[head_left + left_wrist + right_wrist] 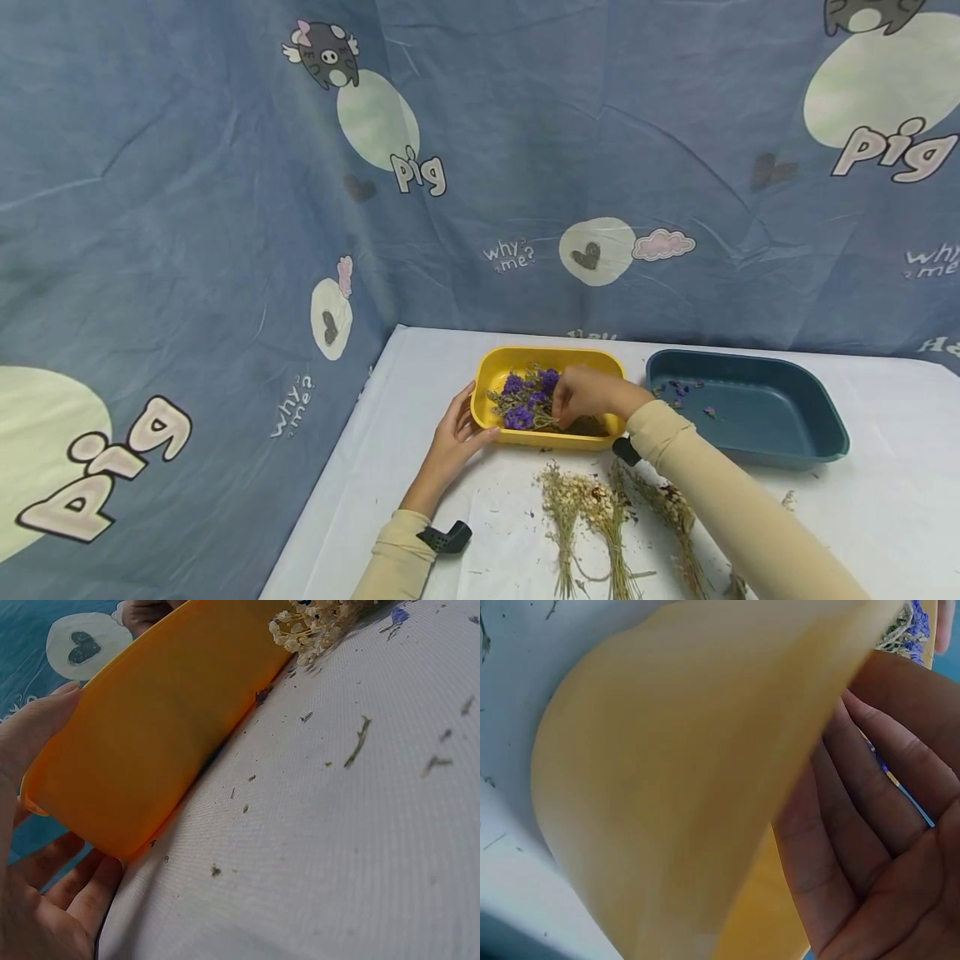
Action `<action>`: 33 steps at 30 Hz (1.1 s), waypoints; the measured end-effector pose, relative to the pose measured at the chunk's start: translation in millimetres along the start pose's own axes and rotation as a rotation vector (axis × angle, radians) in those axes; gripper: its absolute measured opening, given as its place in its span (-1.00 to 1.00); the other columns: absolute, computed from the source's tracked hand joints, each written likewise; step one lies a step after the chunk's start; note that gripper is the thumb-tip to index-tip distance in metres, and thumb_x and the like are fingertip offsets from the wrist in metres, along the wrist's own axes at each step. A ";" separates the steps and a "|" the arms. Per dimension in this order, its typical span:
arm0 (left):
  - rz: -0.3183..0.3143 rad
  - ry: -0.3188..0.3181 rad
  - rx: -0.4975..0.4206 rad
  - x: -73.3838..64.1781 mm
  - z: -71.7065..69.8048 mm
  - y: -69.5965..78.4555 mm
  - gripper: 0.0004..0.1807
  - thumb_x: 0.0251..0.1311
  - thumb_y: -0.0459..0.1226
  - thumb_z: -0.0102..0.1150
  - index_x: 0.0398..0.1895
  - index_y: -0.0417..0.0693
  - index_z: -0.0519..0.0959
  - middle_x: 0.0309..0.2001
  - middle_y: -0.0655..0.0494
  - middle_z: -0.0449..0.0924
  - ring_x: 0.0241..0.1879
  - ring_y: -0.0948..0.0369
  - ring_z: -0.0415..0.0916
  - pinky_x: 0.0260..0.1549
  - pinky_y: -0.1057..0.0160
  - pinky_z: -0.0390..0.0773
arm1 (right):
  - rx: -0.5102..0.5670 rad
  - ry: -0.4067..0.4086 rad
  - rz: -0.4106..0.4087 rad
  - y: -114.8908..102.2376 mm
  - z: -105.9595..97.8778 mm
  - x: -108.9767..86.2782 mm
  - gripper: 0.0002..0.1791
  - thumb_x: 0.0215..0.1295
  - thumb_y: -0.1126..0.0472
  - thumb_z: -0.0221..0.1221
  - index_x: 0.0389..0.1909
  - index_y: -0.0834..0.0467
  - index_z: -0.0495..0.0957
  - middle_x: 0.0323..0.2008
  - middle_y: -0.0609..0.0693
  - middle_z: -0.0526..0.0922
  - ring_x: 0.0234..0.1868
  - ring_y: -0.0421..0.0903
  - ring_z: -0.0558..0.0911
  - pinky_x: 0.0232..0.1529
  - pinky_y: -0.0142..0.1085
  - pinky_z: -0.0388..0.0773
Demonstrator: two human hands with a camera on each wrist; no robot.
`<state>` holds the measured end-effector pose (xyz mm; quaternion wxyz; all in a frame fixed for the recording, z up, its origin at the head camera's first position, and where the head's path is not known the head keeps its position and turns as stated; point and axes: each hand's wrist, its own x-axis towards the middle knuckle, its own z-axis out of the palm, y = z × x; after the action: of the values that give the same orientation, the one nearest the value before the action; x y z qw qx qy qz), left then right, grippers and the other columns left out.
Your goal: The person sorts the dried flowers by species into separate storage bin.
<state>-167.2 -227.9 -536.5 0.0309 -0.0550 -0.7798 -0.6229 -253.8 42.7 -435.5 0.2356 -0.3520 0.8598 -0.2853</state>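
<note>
Left hand (455, 427): fingers holding yellow tray (551, 441)
Right hand (588, 394): fingers at purple flowers (519, 417), can't tell grip
Blue tray (776, 404): just beside

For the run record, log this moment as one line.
left hand: holds yellow tray; right hand: inside it, at purple flowers; teal tray: purple bits

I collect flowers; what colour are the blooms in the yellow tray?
The blooms are purple, shown best in the head view.

Purple dried flowers (519, 417) in yellow tray (558, 439).
My left hand (457, 430) holds its left end; my right hand (592, 393) is at the flowers.
</note>
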 end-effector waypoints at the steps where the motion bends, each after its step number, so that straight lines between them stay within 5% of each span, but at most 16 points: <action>1: -0.004 0.000 -0.002 -0.3 -0.1 0.4 -0.03 0.21 -0.24 0.48 0.63 0.25 0.15 0.56 -0.03 0.28 0.53 -0.03 0.30 0.48 0.13 0.43 | 0.005 0.001 0.014 -0.9 0.4 -0.3 -0.96 0.15 0.39 0.45 -0.39 0.21 0.79 -0.40 -0.03 0.81 -0.42 -0.25 0.69 -0.33 -0.37 0.73; 18: -0.009 0.007 0.008 -1.8 0.6 3.7 -0.02 0.21 -0.20 0.49 0.63 0.27 0.15 0.57 -0.03 0.26 0.53 -0.04 0.30 0.48 0.08 0.43 | 0.059 0.022 0.028 6.0 -5.1 -9.0 -0.86 0.24 0.34 0.40 -0.18 0.20 0.79 -0.22 0.04 0.82 -0.23 -0.17 0.75 -0.18 -0.28 0.79; 33: -0.011 0.006 0.017 -1.0 1.5 2.6 -0.03 0.23 -0.21 0.47 0.63 0.26 0.14 0.57 -0.03 0.26 0.53 -0.04 0.29 0.49 0.08 0.42 | 0.149 0.259 0.008 22.6 -35.8 -64.9 -0.71 0.35 0.22 0.36 0.02 0.26 0.72 -0.09 0.16 0.80 -0.08 -0.01 0.77 -0.05 -0.13 0.80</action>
<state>-165.9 -226.0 -534.5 0.0301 -0.0487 -0.7854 -0.6164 -244.5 115.6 -411.1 0.1491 -0.2902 0.8609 -0.3903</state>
